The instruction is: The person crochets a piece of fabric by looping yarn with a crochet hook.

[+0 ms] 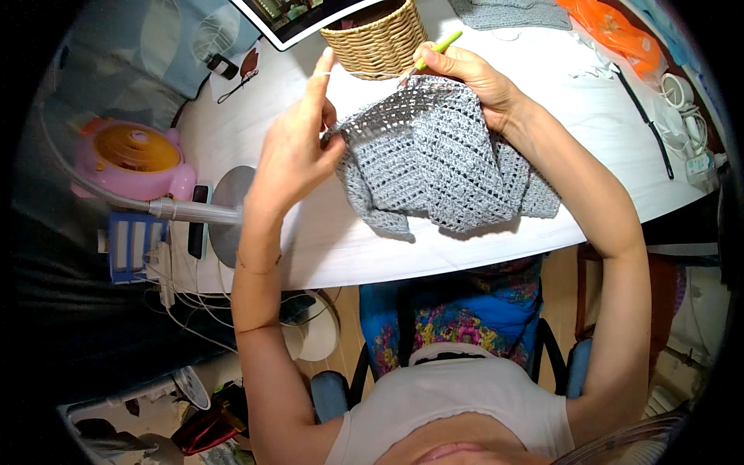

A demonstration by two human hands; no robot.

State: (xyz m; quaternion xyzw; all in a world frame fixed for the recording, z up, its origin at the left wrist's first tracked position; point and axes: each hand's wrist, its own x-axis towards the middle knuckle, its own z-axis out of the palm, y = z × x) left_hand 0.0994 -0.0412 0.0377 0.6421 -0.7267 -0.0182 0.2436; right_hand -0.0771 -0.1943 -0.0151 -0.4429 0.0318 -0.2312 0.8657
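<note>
A piece of grey openwork crochet (434, 159) hangs from both hands, its lower part lying on the white table. In my right hand (473, 77) is a crochet hook with a green handle (440, 51), its tip down at the work's upper edge. My left hand (302, 147) pinches the left corner of the crochet between thumb and fingers. The left index finger points up with a pale strand of yarn (360, 75) round it, running across to the hook. Just beyond the work stands a woven basket (374, 43); what lies in it is mostly hidden.
A tablet (298, 22) stands at the back beside the basket. At the left are a lamp base (232, 217), a phone (198, 223) and a pink fan (136, 159). Folded grey knitwear (511, 13), an orange bag (616, 35) and a black strap (647, 124) lie at the right.
</note>
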